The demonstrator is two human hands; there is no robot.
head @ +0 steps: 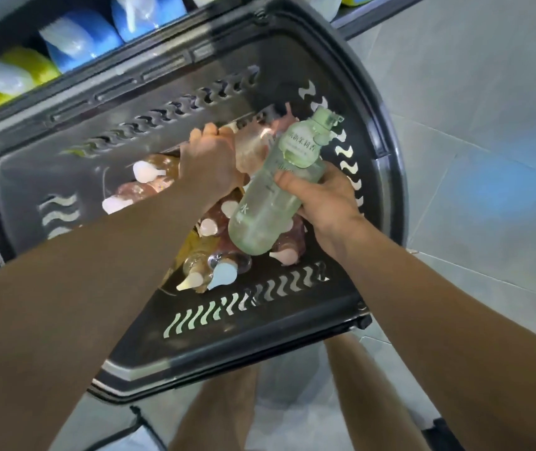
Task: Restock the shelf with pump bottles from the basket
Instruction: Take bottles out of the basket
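Basket [292,307] sits on the floor below the head camera, dark plastic, wavy slots in the walls, pile of pump bottles [214,252] lying flat in the bottom.

Right hand [322,203] grips the green bottle [273,190] around its middle, fingers and thumb wrapped on the body. Bottle is lifted clear above the pile, tilted. Long axis runs from base at lower left, toward the person, to pump cap at upper right, toward the far basket wall. Cap points away from the person and up.

Left hand [211,157] is down in the pile near the far wall, fingers curled onto a pink bottle [253,148]. Looks like a grip, but the fingertips are hidden behind the hand, so can't confirm a full wrap. Pink bottle lies just right of that hand, partly behind the green one; axis hard to read from here, blurred.

Shelf [32,40] is at upper left, beyond the basket's far rim, with blue and yellow packs [77,37] on it. So the target lies up and left of both hands; left hand is nearer to it.

My read: green bottle is ready to go. It would need to swing left over the left forearm and rotate upright, base down, before placing. Risk: the crossing arms and the pink bottle catching its neighbours on the way out.
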